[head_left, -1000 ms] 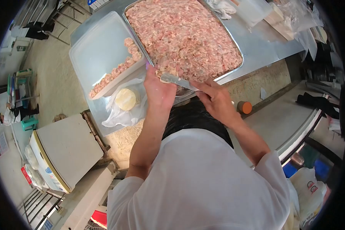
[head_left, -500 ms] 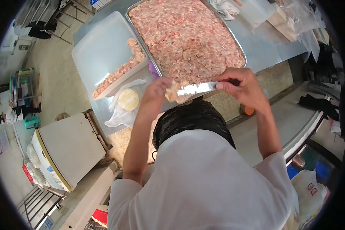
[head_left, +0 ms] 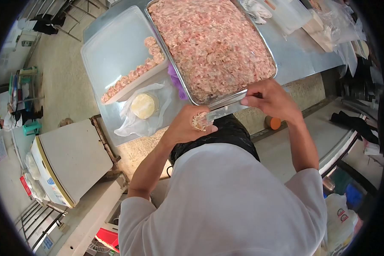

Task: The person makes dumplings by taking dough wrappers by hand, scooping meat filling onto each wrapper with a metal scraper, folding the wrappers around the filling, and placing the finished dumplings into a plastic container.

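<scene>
Cupped in my left hand [head_left: 184, 125] is a small open-topped dumpling [head_left: 200, 121], meat filling showing inside its pale wrapper. My right hand [head_left: 269, 99] grips one end of a flat metal spatula [head_left: 225, 112], whose other end reaches the dumpling. Both hands are at the near edge of a metal tray [head_left: 275, 68] heaped with pink minced meat [head_left: 213, 47]. Left of my left hand, a round stack of dumpling wrappers [head_left: 143, 106] lies on a white plastic bag [head_left: 126, 124]. Beyond it, finished-looking dumplings [head_left: 132, 77] line two sides of a translucent container [head_left: 111, 40].
A steel table [head_left: 305, 57] carries the tray and container, with a purple cloth [head_left: 176, 81] between them. Plastic bags and a clear tub [head_left: 288, 17] sit at the far right. A black bag [head_left: 230, 134] is between the table and my body.
My left hand has closed around the wrapper, which was spread looser with filling, and turned it into a cup shape. Both hands moved slightly down, away from the meat; the spatula stays in my right hand.
</scene>
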A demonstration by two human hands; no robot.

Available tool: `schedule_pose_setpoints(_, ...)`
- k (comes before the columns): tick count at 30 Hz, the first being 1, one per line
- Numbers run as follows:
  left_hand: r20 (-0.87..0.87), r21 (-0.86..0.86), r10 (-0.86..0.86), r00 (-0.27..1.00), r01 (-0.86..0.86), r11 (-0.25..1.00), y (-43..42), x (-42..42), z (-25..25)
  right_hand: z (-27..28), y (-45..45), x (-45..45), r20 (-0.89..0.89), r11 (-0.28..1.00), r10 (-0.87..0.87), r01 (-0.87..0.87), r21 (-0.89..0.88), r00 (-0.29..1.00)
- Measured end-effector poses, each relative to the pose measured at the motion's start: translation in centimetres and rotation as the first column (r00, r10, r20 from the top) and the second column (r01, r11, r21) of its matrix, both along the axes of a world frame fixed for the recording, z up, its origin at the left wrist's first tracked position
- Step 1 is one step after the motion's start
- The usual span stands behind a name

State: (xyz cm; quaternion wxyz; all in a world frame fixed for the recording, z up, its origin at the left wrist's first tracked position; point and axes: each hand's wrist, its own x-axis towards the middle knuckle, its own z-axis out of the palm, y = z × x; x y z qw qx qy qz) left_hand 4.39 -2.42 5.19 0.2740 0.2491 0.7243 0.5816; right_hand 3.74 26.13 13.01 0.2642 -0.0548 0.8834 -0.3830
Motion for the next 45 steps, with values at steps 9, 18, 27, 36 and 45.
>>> schedule_pose_setpoints(9, 0.048, 0.110, 0.309, 0.950, -0.313, 0.943, 0.8, 0.3, 0.2, -1.1, 0.5, 0.7, -0.077, 0.961, -0.196, 0.176, -0.214, 0.977)
schedule_pose_setpoints(18, 0.033, 0.078, 0.165, 0.986, -0.167, 0.983, 1.1, -0.4, 1.3, -1.0, -0.6, 1.0, 0.019, 0.947, -0.180, 0.179, -0.268, 0.983)
schedule_pose_setpoints(27, -0.038, -0.001, 0.254, 0.966, -0.254, 0.967, 1.5, 0.5, 0.5, -0.3, -1.0, 1.7, -0.105, 0.983, -0.126, 0.110, -0.145, 0.986)
schedule_pose_setpoints(36, -0.202, -0.074, 0.217, 0.955, -0.235, 0.969, 0.9, 0.4, 1.0, -1.1, -0.9, 1.4, -0.013, 0.963, -0.150, 0.143, -0.229, 0.989)
schedule_pose_setpoints(45, -0.220, 0.052, 0.447, 0.867, -0.447, 0.893, 1.4, 0.5, 0.4, -2.6, 1.1, 1.3, -0.004, 0.971, -0.186, 0.183, -0.151, 0.983)
